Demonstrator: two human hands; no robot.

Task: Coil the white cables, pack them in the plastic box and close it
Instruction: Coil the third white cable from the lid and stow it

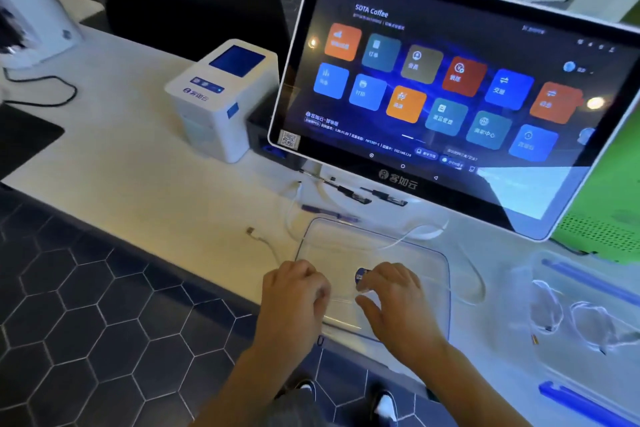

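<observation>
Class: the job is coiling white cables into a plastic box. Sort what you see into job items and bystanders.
Job: loose white cables, clear lid under both hands, plastic box with coiled cables, left hand, right hand.

Bystanders: touchscreen, small printer, purple pen.

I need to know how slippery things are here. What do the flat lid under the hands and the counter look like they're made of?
The lid looks like clear, glossy rigid plastic: the counter shows through it, and it has a blue rim. The counter looks like smooth white laminate or solid surface with a soft sheen; which one I cannot tell.
</observation>
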